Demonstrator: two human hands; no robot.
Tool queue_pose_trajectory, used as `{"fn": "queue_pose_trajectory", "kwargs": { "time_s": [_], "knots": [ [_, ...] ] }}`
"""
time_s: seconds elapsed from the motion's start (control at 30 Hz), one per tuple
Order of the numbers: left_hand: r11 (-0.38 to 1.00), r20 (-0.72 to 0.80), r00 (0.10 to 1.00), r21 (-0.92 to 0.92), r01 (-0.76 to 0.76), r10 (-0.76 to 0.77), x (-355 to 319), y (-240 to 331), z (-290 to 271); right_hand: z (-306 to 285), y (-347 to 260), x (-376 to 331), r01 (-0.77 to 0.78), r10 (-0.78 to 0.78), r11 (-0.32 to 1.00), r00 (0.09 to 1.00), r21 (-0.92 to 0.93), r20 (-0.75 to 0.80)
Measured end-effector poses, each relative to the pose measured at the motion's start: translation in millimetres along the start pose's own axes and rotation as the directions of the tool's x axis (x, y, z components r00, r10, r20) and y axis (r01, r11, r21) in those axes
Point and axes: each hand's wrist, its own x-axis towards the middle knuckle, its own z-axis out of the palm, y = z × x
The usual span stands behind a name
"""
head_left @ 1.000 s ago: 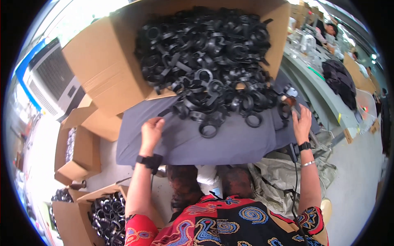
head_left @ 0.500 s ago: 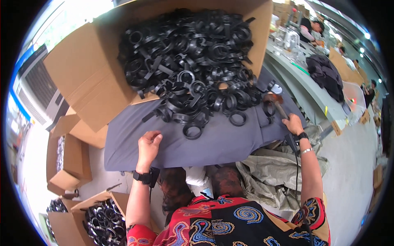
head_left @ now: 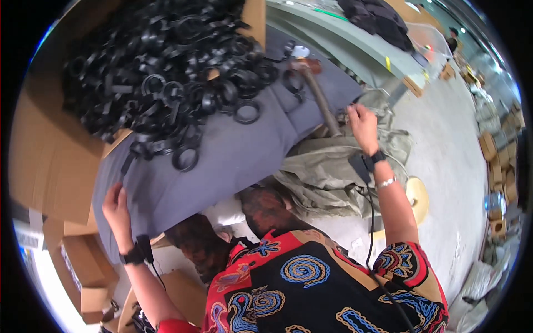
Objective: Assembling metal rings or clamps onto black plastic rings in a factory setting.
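Observation:
Black plastic rings with short straps [head_left: 166,72] spill from a large cardboard box [head_left: 50,161] onto grey cloth [head_left: 233,161]. My left hand [head_left: 117,213] is at the cloth's left edge, fingers loosely bent, its tips just below a black strap [head_left: 127,165]. Whether they touch it is unclear. My right hand [head_left: 364,130] is raised to the right of a hammer [head_left: 319,97] and apart from its handle. Its fingers are curled together, and what they hold, if anything, does not show. Two loose rings lie in front of the heap, one being a nearer ring [head_left: 185,159].
Crumpled grey-green sheeting [head_left: 327,172] hangs below the cloth on the right. Beyond it, a pale tape roll [head_left: 416,200] is on the floor. A grey-green table [head_left: 344,39] bearing dark clothing [head_left: 377,22] stands at the back. Another cardboard box [head_left: 89,261] sits at lower left.
My right hand has let go of the hammer, whose handle now lies across the cloth's right edge. My left hand has come nearer the strap. The view has swung to the right.

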Motion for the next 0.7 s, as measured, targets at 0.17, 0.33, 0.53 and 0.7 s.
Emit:
{"fn": "queue_pose_trajectory", "kwargs": {
  "time_s": [0.17,0.33,0.53,0.7],
  "knots": [
    [0.993,-0.034,0.999,-0.117,0.017,-0.021,-12,-32,9,7,67,-131,-0.342,0.339,0.93,0.94,0.132,0.05],
    [0.982,-0.005,0.989,-0.117,0.147,-0.148,-6,-22,3,36,146,-212,-0.004,0.244,0.879,0.863,-0.477,0.442],
    [1.0,-0.067,0.998,-0.008,0.018,-0.018,-34,22,6,26,116,-245,0.358,-0.084,0.828,0.84,-0.431,0.537],
    [0.989,-0.016,0.999,-0.144,0.028,-0.031,-70,40,22,3,129,-213,0.406,-0.19,0.542,0.912,-0.736,0.364]
  ]
}}
